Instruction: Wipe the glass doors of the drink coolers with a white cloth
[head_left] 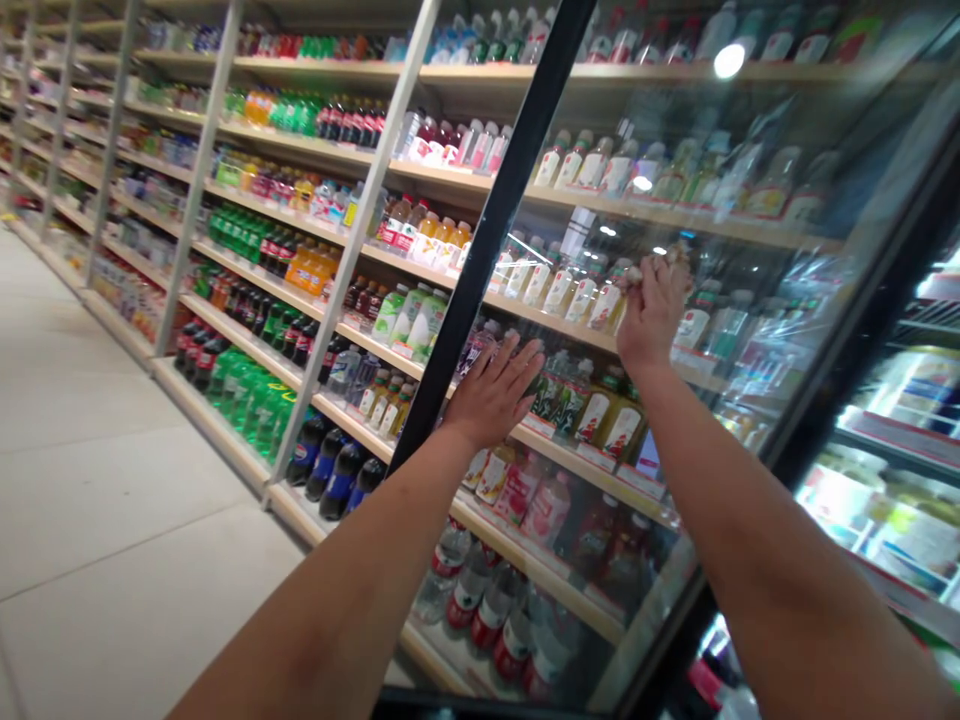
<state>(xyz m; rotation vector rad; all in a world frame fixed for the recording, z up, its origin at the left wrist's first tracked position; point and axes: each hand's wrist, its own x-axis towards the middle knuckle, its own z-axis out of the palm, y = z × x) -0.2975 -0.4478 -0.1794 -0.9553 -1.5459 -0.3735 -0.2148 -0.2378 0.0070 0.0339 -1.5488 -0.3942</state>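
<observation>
A black-framed glass door (705, 120) stands open in front of me, with shelves of bottles showing through the pane. My left hand (491, 395) lies flat against the glass beside the door's black edge frame (491, 235), fingers outstretched and nothing in them. Higher up and to the right, my right hand (654, 310) presses a crumpled brownish cloth (680, 258) to the pane. Its fingers are bent over the cloth, and most of the cloth is hidden under them. Bright light spots reflect off the glass.
Long wooden shelves (274, 262) with many drink bottles run away to the left. Pale floor tiles (112, 490) lie beside them. On the right is a lit refrigerated case (892, 420) holding packaged goods, just past the door's black frame (832, 400).
</observation>
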